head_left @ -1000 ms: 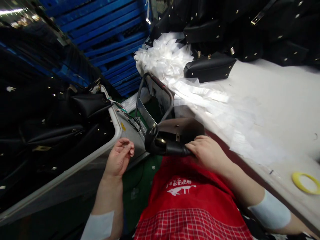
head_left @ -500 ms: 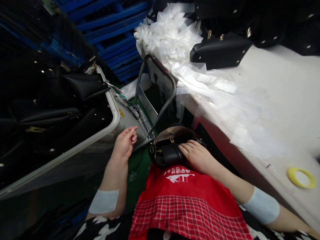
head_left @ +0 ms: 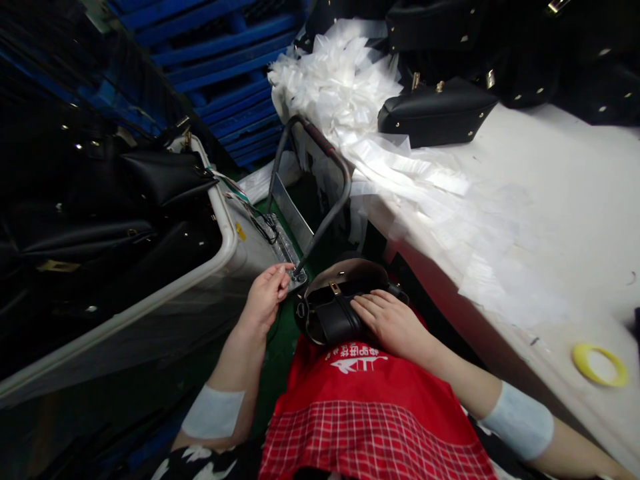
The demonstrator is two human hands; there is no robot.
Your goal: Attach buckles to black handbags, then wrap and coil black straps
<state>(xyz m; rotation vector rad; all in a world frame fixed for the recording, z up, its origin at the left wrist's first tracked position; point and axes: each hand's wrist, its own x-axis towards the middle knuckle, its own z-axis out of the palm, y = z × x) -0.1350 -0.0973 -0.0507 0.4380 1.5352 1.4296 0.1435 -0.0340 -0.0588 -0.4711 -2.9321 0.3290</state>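
A small black handbag (head_left: 330,313) with a gold clasp lies on my lap, above a red apron (head_left: 370,407). My right hand (head_left: 387,320) presses down on its top, fingers laid over the flap and holding it in place. My left hand (head_left: 267,293) hovers just left of the bag with loosely bent fingers and nothing in it. Its fingertips reach the metal base of a cart (head_left: 283,243).
A grey bin (head_left: 225,257) full of black bags stands at the left. The cart's handle (head_left: 327,157) rises ahead. On the white table (head_left: 550,200) at the right lie white plastic bags (head_left: 340,87), another black handbag (head_left: 435,113) and a yellow tape ring (head_left: 599,363). Blue pallets (head_left: 225,53) stand behind.
My right hand has drawn the handbag down onto my lap and flattened over it. My left hand has moved right, toward the bag and the cart base.
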